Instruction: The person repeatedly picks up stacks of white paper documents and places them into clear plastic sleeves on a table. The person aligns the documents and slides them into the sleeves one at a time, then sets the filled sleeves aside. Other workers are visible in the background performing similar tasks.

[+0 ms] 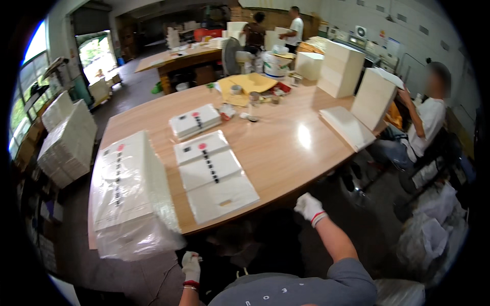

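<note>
Grip of the right hand (309, 207), in a white glove, looks closed into a loose fist just below the near edge of the worktop (286, 148), holding nothing that shows. The left hand (191, 266), also gloved, hangs lower, under the worktop's edge; whether its grip is wide or closed cannot be told. Just above the left hand, a clear plastic bag (133, 199) overhangs the edge, filled with a thick stack of white sheets. Beside the bag, between the two hands and further in, a flat white packet (213, 173) with a red dot and black marks lies on the wood. Behind it sits a smaller stack of packets (195, 121). Far across stand tall white boxes (341, 69), and a seated person (426, 120) leans one (373, 98) against the far right edge
</note>
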